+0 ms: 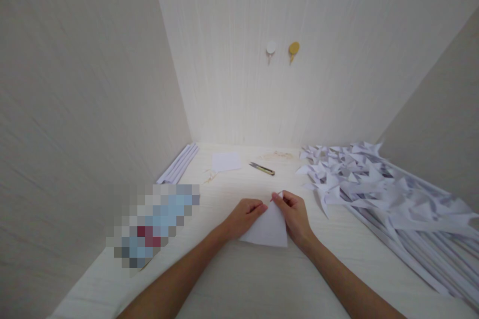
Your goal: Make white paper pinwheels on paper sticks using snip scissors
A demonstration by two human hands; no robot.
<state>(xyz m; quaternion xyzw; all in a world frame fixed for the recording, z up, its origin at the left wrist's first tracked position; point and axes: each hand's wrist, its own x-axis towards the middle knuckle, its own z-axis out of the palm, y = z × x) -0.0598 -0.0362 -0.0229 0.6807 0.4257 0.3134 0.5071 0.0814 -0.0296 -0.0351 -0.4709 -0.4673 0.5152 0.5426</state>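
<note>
Folding paper [267,229] here, it lies on the table [232,279] right in front, between both hands. Left hand [245,217] and right hand [294,212] each pinch the top corner. I'd line up the edges first, then crease slowly. Folded pile [377,189] sits right, scissors [262,168] behind.

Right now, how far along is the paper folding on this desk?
Done: a large heap of folded paper pieces covers the right side. In hand: the left hand and right hand pinch the top corner of a white sheet, creased into a triangle. Left: one flat sheet lies at the back beside the scissors, and a paper stack sits against the left wall.
</note>
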